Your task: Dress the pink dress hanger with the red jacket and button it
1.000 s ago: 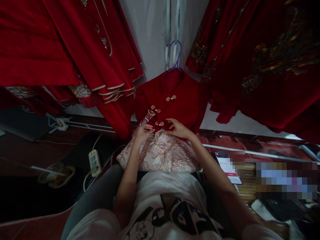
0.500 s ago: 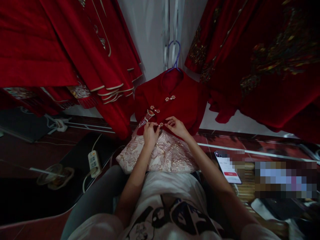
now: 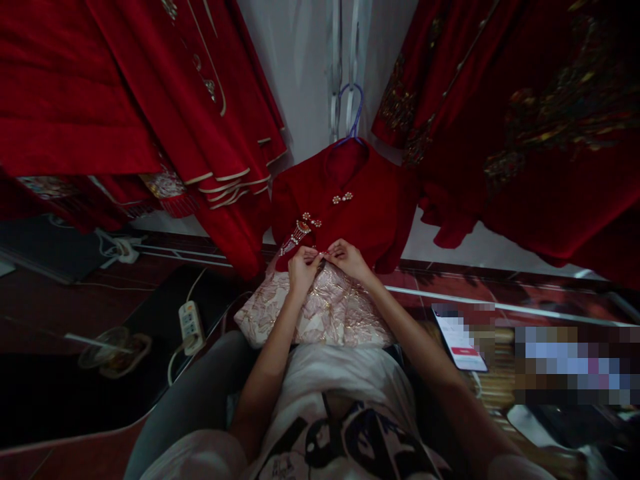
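A red jacket (image 3: 360, 220) hangs from a purple hanger (image 3: 356, 117) in front of me. At its lower front edge my left hand (image 3: 303, 268) and my right hand (image 3: 349, 259) meet, fingertips pinched on a small beaded button fastener (image 3: 323, 255), which they mostly hide. Higher on the jacket front sits another beaded fastener (image 3: 343, 198). To the left of it, a beaded brooch with dangling strands (image 3: 301, 230) hangs. Pale brocade fabric with gold floral pattern (image 3: 320, 313) spreads under my wrists, over my lap.
Red garments (image 3: 120, 100) hang at left, and more embroidered red garments (image 3: 530, 153) at right. A power strip (image 3: 190, 327) and a plastic cup (image 3: 103, 348) lie on a black surface at left. A phone (image 3: 460, 339) rests on a slatted surface at right.
My right hand has moved slightly left and down, and its fingers have closed at the beaded fastener against my left fingertips. The view has shifted a little.
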Demonstrator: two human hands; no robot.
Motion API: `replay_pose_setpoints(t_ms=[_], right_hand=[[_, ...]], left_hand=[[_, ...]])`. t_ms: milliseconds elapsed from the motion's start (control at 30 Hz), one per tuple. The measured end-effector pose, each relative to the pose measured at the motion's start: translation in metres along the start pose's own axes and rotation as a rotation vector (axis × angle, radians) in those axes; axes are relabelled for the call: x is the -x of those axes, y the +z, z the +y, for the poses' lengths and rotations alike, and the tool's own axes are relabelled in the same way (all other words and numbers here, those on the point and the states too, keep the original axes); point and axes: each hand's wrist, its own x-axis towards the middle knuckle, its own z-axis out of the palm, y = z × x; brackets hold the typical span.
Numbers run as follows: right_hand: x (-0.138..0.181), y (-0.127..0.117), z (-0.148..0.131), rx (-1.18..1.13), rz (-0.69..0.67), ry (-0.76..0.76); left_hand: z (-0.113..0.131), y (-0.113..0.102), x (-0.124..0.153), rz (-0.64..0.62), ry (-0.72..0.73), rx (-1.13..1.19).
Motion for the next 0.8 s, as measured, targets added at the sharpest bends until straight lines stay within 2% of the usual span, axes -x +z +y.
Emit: replay_pose_setpoints(t_ms=[267,400,567,667,800], right_hand=[[0.001,-0.003,-0.010,-0.028,-0.058,-0.009],[0.002,-0.027,-0.022,-0.118,-0.224,0.058],[0.010,-0.074,-0.046,-0.237,-0.505,0.170],[0.011,-0.090,-0.053,-0.250,-0.544,0.166],[0.009,-0.090,-0.049,-0.240,-0.517,0.172]], left_hand=[[-0.002,0.005,0.000,-0.014,-0.050,0.094],[-0.001,0.008,-0.012,-0.064,-0.188,0.392],[0.004,0.009,-0.044,0.025,-0.340,0.623],[0.011,0.012,-0.059,0.080,-0.349,0.731],[0.019,0.014,-0.068,0.088,-0.382,0.809]])
